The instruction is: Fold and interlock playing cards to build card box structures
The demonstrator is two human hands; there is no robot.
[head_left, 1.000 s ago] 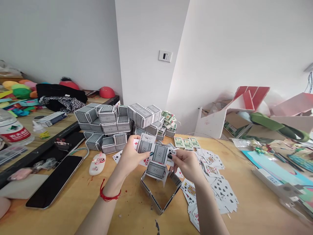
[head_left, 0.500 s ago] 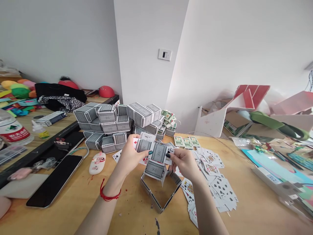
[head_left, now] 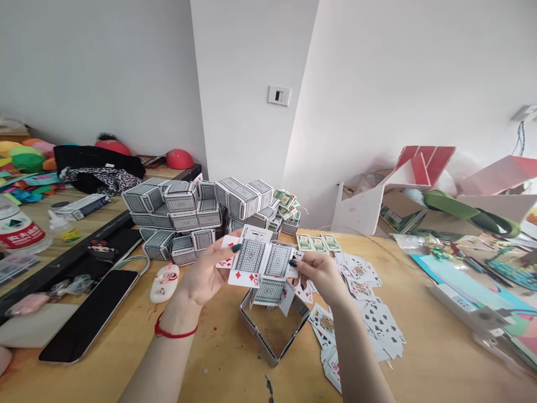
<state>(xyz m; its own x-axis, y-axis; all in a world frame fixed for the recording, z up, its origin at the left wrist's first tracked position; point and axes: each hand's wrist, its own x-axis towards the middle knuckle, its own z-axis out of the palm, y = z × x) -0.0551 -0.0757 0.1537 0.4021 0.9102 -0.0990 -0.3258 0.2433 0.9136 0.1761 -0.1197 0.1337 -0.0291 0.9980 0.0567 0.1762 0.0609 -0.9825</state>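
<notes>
My left hand [head_left: 210, 271], thumb on top, pinches the left side of a joined group of playing cards [head_left: 251, 257] with grey patterned backs; diamond faces show at its left. The right side of the same group is held by my right hand [head_left: 314, 271] between thumb and fingers. Folded card flaps hang below the group. Under and in front of it, a diamond-shaped frame of folded cards [head_left: 262, 342] stands on the wooden table [head_left: 226, 364]. Behind the hands rises a stack of grey card boxes [head_left: 180, 204].
Loose playing cards [head_left: 381, 324] are spread right of my right forearm. Green card pieces [head_left: 319, 243] lie further back. At left are a white mouse [head_left: 164, 283], a black phone [head_left: 90, 316] and a bottle [head_left: 20, 229]. A power strip [head_left: 465, 308] sits at right.
My left hand has moved left and turned, exposing more of the diamond cards at the group's left side. My right hand still grips the right side. The view has shifted slightly.
</notes>
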